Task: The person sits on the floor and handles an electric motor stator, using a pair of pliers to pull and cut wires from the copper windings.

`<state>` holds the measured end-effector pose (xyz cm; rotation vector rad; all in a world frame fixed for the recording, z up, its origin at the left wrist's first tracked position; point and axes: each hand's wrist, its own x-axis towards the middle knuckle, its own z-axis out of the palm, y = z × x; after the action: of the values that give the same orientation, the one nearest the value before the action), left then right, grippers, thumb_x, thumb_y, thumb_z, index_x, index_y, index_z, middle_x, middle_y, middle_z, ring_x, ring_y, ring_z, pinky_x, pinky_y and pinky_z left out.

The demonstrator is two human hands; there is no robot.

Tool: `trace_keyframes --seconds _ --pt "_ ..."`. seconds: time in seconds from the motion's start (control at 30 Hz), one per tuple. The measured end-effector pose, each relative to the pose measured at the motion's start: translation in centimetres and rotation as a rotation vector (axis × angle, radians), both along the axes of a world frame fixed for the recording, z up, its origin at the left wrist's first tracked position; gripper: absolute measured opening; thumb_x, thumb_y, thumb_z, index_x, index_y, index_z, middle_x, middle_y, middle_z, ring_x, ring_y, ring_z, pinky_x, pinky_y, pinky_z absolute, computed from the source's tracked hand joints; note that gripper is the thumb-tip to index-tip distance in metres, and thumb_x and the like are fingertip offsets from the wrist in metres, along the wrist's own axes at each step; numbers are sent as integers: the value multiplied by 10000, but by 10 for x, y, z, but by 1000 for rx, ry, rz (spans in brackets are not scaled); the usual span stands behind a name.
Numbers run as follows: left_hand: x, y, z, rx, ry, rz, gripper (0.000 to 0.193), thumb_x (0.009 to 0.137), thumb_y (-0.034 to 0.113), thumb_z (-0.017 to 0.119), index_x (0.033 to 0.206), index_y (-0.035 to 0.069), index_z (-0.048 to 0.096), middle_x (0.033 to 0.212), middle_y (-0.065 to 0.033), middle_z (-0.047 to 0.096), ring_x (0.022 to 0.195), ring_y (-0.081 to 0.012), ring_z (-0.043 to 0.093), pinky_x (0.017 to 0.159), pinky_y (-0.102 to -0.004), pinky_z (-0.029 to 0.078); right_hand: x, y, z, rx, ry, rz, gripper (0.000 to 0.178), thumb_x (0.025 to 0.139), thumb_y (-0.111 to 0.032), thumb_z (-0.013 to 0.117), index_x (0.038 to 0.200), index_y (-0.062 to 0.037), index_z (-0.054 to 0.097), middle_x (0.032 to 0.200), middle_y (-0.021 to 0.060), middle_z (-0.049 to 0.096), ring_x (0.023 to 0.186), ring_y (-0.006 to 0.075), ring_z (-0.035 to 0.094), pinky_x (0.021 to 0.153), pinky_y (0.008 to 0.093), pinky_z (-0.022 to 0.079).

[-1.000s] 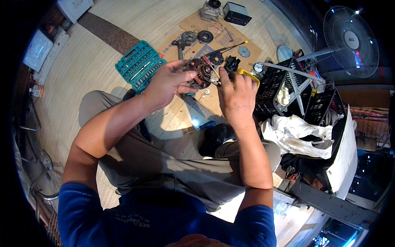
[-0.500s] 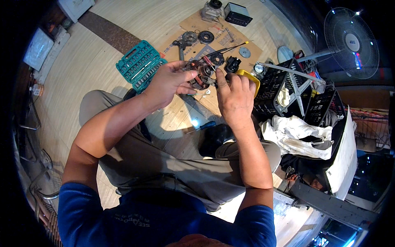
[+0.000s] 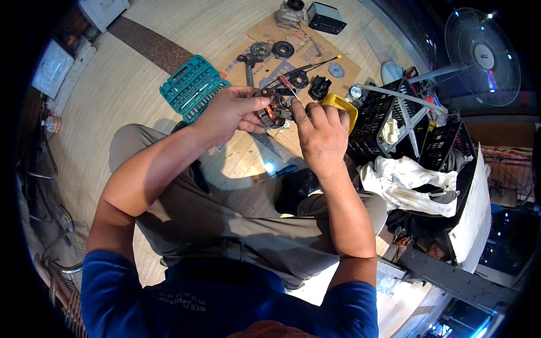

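Note:
My left hand (image 3: 234, 110) is closed around a round, dark machine part with copper windings (image 3: 271, 115), its thumb on the near top of the rim. My right hand (image 3: 321, 129) is at the part's right side with fingers curled. Something dark sits between its fingertips and the part, too hidden to name. Just beyond the right index finger is a screwdriver with a red handle (image 3: 285, 82); whether that hand touches it I cannot tell. A yellow object (image 3: 345, 107) shows behind the right knuckles. Left of the hands lies an open green socket set (image 3: 189, 84).
Cardboard (image 3: 338, 48) on the floor bears a hammer (image 3: 249, 70), a black ring-shaped part (image 3: 283, 50) and a black plastic part (image 3: 320, 87). Between my legs lies a blue-handled screwdriver (image 3: 285, 170). To the right are black crates (image 3: 372, 121), a white cloth (image 3: 406, 183) and a fan (image 3: 482, 56).
The wound part has turned in my hands, so its copper windings face more toward me. My hands have barely moved.

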<state>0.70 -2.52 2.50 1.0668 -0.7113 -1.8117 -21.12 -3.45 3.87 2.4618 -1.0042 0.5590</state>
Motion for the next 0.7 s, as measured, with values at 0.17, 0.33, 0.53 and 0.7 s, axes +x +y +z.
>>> trace_keyframes --seconds 0.17,0.33,0.53,0.7 --pt "2 -1 -4 10 -39 -30 349 892 199 661 1134 -35 568 961 -135 688 774 -192 707 671 -298 602 2 0 -2 1 -4 0 386 753 -185 568 1125 -134 658 831 12 516 767 202 502 673 363 392" --pt "1 -2 -1 16 -55 -13 320 904 177 641 1137 -30 569 968 -133 685 777 -193 705 679 -303 600 3 1 -4 35 -33 -9 350 747 -182 576 1081 -133 670 790 15 501 753 208 504 651 361 390" --pt "3 -5 -1 12 15 -33 310 920 163 605 1153 -27 527 979 -133 682 822 -211 703 746 -342 604 2 -5 -6 32 -116 -2 318 744 -153 597 1051 -131 675 750 31 496 711 228 516 616 367 407" --pt "-1 -1 -4 -22 90 26 336 913 73 574 1212 -61 498 1057 -164 663 896 -236 694 799 -364 598 -12 -12 10 141 -457 -87 304 686 -66 718 985 -85 668 747 100 534 705 293 562 608 397 457"
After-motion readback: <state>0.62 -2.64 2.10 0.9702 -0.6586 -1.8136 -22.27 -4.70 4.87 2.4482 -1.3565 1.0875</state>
